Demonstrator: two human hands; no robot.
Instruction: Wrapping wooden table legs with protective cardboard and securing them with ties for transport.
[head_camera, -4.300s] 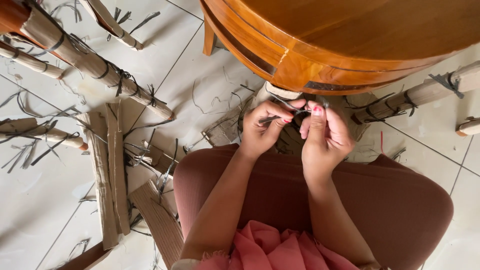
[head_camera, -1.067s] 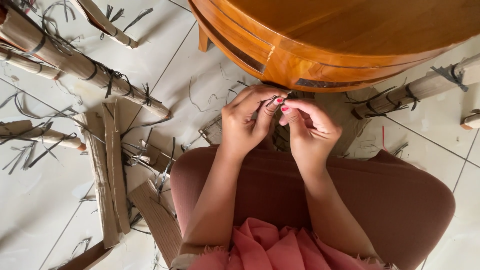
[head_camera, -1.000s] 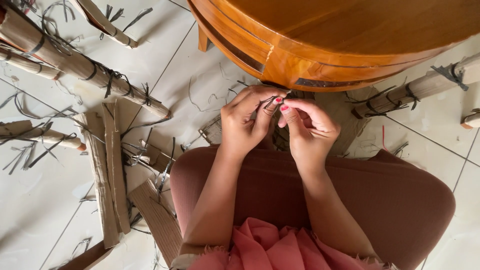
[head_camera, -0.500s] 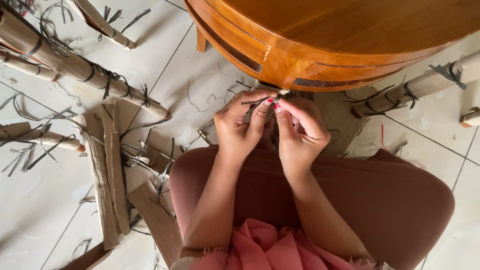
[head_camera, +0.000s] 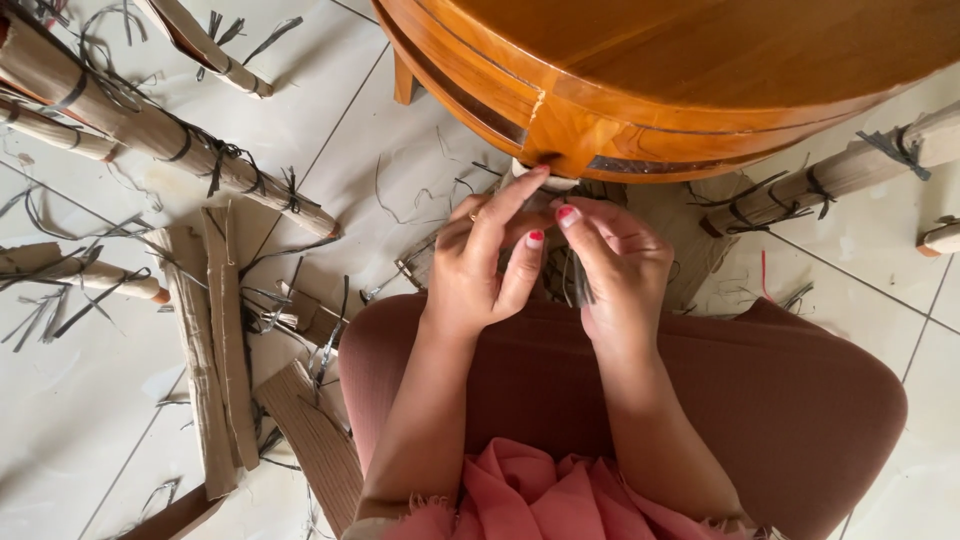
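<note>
Dark strip (head_camera: 581, 285) — pinched in right hand (head_camera: 620, 265) (left hand (head_camera: 485, 265) alongside).

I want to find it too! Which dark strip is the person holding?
Start at the round wooden table. Just below its rim, the left hand and right hand meet. The dark strip hangs from the right hand; other strips lie on the floor or bind cardboard.

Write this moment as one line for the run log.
left hand: fingers extended, touching thin dark strip | right hand: pinching strip | above: round orange-brown wooden table
</note>
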